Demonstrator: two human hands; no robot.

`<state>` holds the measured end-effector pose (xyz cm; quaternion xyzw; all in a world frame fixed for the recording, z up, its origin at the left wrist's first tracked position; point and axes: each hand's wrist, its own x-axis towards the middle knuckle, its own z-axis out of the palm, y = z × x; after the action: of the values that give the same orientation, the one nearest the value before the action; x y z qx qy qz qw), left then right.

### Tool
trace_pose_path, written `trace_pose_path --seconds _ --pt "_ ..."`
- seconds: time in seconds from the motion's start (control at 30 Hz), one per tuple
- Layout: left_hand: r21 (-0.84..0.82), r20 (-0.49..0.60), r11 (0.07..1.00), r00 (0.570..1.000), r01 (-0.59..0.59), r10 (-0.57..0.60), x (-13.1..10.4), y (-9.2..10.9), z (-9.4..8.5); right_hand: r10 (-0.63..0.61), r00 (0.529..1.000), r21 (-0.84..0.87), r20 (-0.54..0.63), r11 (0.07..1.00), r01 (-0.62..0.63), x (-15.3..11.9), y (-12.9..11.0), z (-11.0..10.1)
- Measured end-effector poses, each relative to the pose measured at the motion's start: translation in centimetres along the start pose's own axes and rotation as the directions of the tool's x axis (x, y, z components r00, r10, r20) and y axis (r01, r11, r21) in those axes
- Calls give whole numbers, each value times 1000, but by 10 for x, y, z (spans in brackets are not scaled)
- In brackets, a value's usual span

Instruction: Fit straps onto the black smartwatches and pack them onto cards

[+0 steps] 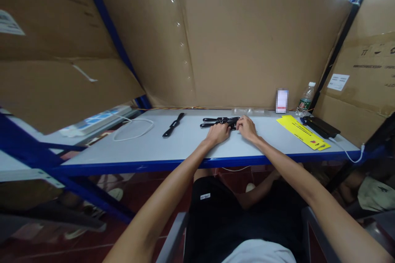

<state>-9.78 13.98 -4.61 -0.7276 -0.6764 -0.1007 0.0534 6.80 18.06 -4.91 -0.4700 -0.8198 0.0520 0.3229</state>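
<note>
Several glossy black propeller-shaped pieces (210,125) lie bunched side by side on the white tabletop. My left hand (218,132) rests over the near side of the bunch, its fingers curled onto the pieces. At the right end of the bunch, my right hand (246,127) has its fingers closed on the black pieces. The fingers cover much of the bunch's middle and right end, so the exact grip is partly hidden. Apart from these, a single black propeller-shaped piece (173,125) lies slantwise to the left.
Clear plastic packaging (249,111) lies behind my hands. To the right are a phone (282,101), a water bottle (305,100), a yellow printed card (302,131) and a black device (321,126) with a white cable. Cardboard (247,41) walls the back. A white cable (135,131) loops at left.
</note>
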Motion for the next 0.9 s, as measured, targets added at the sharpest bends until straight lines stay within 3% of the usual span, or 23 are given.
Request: trace_pose_path --seconds 0.13,0.27,0.33,0.47,0.6,0.77,0.9 --pt "-4 8 1000 1000 6 -6 0 0 -1 106 992 -10 -70 994 -106 1 1 1" --pt "-8 12 1000 1000 0 0 0 0 -1 -3 1000 44 -9 999 4 2 4 3" --pt "-2 15 1000 1000 6 -6 0 0 0 -30 999 83 -31 996 32 2 6 4" --pt "-2 11 1000 1000 13 -13 0 0 1 15 996 98 -93 995 -6 3 8 6" --pt "-12 2 1000 1000 2 -2 0 0 0 -51 997 91 -49 994 56 2 9 7" --pt "-22 6 1000 1000 6 -6 0 0 0 47 992 54 -113 998 -41 2 7 6" --pt "-21 -2 1000 1000 -13 13 0 -1 1 -7 999 5 -42 1000 7 1 7 8"
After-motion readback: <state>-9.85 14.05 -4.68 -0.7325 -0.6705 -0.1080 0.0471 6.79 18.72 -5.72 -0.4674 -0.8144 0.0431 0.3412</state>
